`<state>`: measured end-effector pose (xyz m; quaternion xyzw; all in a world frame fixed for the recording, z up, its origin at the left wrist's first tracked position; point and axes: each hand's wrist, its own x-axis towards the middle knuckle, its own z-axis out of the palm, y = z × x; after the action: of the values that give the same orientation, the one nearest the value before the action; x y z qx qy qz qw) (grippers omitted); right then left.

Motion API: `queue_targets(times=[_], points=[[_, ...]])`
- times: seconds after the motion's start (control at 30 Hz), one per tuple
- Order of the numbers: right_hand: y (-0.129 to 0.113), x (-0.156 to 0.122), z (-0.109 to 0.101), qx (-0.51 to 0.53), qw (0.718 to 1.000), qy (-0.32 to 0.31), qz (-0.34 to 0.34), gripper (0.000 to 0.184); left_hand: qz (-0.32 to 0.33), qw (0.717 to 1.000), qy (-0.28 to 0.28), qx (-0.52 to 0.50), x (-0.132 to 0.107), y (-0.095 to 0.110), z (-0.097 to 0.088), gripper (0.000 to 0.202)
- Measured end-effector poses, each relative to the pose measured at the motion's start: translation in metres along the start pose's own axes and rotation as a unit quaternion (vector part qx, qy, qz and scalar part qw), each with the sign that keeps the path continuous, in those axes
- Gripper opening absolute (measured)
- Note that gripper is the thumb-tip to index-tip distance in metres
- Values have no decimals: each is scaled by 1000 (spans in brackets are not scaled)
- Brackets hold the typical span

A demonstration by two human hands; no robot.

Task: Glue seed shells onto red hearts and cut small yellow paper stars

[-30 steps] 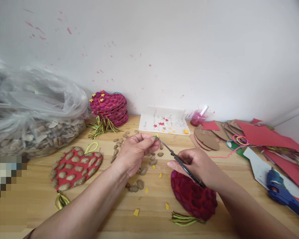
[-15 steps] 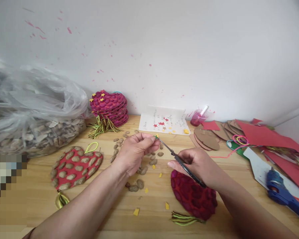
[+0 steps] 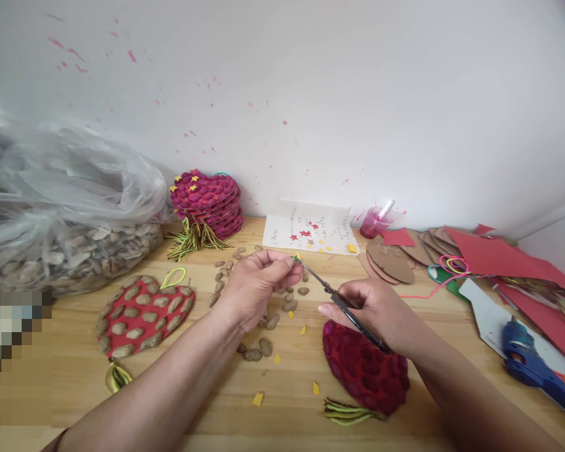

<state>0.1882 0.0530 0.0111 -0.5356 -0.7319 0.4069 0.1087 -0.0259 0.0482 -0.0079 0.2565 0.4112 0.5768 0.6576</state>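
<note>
Between the thumb and fingers of my left hand [image 3: 263,279] is pinched a small green and yellow piece [image 3: 296,258], too small to make out its full shape. My right hand [image 3: 371,307] grips black-handled scissors [image 3: 341,304], whose tips meet the piece at my left fingertips. Below my right hand lies a dark magenta heart [image 3: 365,370] covered in painted peanut shells, with a yellow-green yarn tassel [image 3: 351,411]. Several yellow scraps [image 3: 258,398] are scattered beneath my hands. Peanut shells [image 3: 252,355] lie around and under my left hand.
A red heart with unpainted shells [image 3: 144,317] lies left, before a plastic bag of shells [image 3: 89,251]. Magenta hearts [image 3: 207,201] are stacked behind. Paper with stars [image 3: 306,220], a paint cup [image 3: 374,223], cardboard pieces [image 3: 390,260], red sheets [image 3: 508,251] and a blue glue gun [image 3: 537,370] stand farther off.
Almost nothing differs. Both hands, the scissors and the small piece hold nearly the same position; the view has shifted very slightly.
</note>
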Motion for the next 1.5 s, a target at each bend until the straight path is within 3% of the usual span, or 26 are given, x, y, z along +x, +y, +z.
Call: queue_targets(times=[0.4,1.13,1.3,1.4,1.5], points=[[-1,0,1,-13,999,30,-18,48,6,1000,1,-4,-2,1,2,28],[1,1,-1,-40,998,32,-24,45,8,1000,-10,-5,-1,1,0,26],[11,6,-8,-34,999,21,-27,43,17,1000,1,19,2,2,-3,27],[17,8,-14,17,999,44,-20,40,2,999,-11,53,3,2,-5,26],[15,7,-14,125,992,28,6,33,-44,991,-64,108,0,-1,-6,25]])
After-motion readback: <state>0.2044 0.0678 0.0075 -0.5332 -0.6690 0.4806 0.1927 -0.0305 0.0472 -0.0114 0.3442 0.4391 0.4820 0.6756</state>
